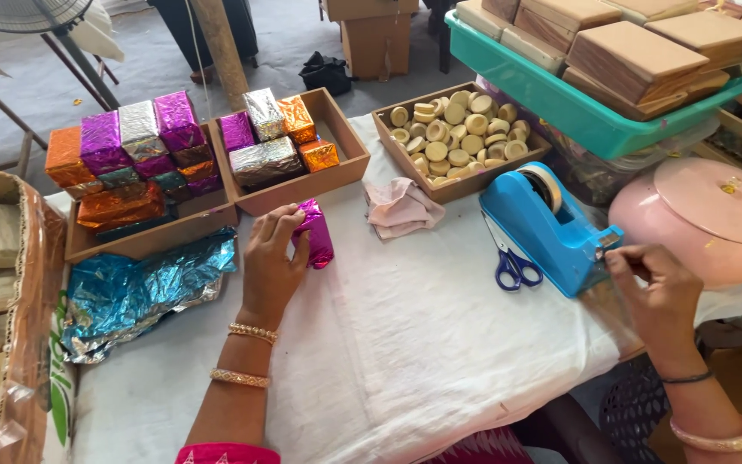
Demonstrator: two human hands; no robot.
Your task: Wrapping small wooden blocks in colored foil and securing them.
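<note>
I see my left hand [270,262] at the centre of the frame, its grip closed around a small magenta foil-wrapped block [315,234], which it holds upright on the white cloth-covered surface [405,344]. My right hand [654,296] is at the right edge, its fingertips [618,258] pinched at the cutter end of a blue tape dispenser [543,228]; I take it that they grasp the tape end, though the strip itself is too thin for me to make out. A pair of blue-handled scissors [513,266] lies against the dispenser's near side. Just above my left hand sit two shallow wooden trays: the one at upper left [156,236] is stacked with wrapped blocks in orange, purple and silver foil, and the one beside it [337,167] holds fewer, in purple, silver and orange. A crumpled sheet of blue foil [143,292] lies at left, partly under the first tray. A third tray [461,142] at upper centre is full of small round pale pieces, with a pink rag [398,206] in front of it. At upper right a green plastic crate [594,112] carries plain brown boxes, and a pink lidded pot [706,215] stands below it.
</note>
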